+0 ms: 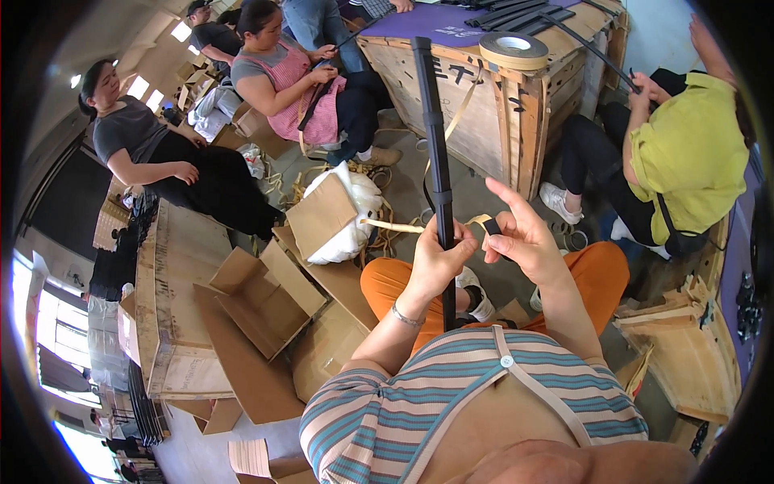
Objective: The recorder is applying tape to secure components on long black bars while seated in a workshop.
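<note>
Floor: grey (185, 444), showing between the knees and the crate ahead; tangled tape scraps litter its left part.
Crate ahead: a wooden crate (476, 117) under a purple cover (403, 31); its near lower edge bounds the space beyond the knees, and black strips (524, 14) lie on top.
Left crate: another wooden crate (189, 355) edges that side, with open cardboard boxes (242, 323) between it and the wearer.
People: a person in yellow (689, 153) sits right of the crate ahead, hands on a black strip; one in a pink apron (282, 113) sits left of it; one in dark grey (145, 129) is farther left.
Right corner: a wooden box with ragged edges (685, 355) takes up room beside the orange-clad knee (601, 278).
White bag: a bulging plastic bag (364, 194) with a cardboard piece against it, near the left knee.
Black bar: this long bar (431, 105) stands nearly upright between the knees, before the crate.
Left hand: wrapped round the bar's lower part (439, 262).
Right hand: just beside the bar, thumb and fingers pinched, index finger extended (520, 234); it seems to hold the tape's dark end, though the fingers partly hide it.
Tape roll: on the crate's near corner (513, 50).
Tape strip: pale, crossing at the bar beside the left hand (391, 227).
</note>
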Motion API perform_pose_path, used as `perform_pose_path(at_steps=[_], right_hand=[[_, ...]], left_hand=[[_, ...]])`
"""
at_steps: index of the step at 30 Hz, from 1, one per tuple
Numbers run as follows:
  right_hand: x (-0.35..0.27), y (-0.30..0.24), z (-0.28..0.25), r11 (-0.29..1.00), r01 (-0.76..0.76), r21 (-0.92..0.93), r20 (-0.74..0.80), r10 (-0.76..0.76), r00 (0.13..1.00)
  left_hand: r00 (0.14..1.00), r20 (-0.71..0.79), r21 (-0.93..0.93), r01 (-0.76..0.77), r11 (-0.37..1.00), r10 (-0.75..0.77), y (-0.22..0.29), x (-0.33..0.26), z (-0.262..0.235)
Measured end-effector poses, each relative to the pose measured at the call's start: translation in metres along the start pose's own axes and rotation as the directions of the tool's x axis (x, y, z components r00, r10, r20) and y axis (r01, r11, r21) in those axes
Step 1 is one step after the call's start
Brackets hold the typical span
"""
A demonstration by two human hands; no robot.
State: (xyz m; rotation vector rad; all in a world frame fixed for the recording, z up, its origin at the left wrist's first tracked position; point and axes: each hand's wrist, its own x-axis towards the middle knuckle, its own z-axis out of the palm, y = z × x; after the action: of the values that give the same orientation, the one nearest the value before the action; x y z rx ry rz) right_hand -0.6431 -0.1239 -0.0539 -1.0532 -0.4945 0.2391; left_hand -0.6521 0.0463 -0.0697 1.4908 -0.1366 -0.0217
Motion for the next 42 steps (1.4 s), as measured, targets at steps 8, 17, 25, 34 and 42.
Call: perform_pose_path(at_steps=[8,17,25,34,42], right_hand=[[-0.006,0.022,-0.007,0.994,-0.110,-0.011,-0.004,0.110,0.994],[-0.026,0.033,-0.028,0.991,-0.130,0.005,-0.179,0.129,0.975],[-0.021,0.048,-0.043,0.988,-0.023,-0.155,-0.247,-0.016,0.969],[-0.019,0.038,-0.039,0.924,-0.273,-0.267,-0.212,0.220,0.952],[-0.004,0.038,-0.036,0.899,-0.211,-0.383,-0.132,0.173,0.976]], left_hand=[[0.988,0.148,-0.378,0.025,0.926,0.034,-0.008,-0.010,-0.008],[0.966,0.201,-0.336,0.222,0.915,-0.161,-0.051,-0.043,-0.007],[0.940,0.218,-0.399,0.333,0.855,-0.264,-0.072,-0.052,-0.004],[0.929,0.262,-0.389,0.349,0.853,-0.261,-0.070,-0.050,-0.005],[0.890,0.317,-0.364,0.434,0.824,-0.329,-0.052,-0.028,-0.007]])
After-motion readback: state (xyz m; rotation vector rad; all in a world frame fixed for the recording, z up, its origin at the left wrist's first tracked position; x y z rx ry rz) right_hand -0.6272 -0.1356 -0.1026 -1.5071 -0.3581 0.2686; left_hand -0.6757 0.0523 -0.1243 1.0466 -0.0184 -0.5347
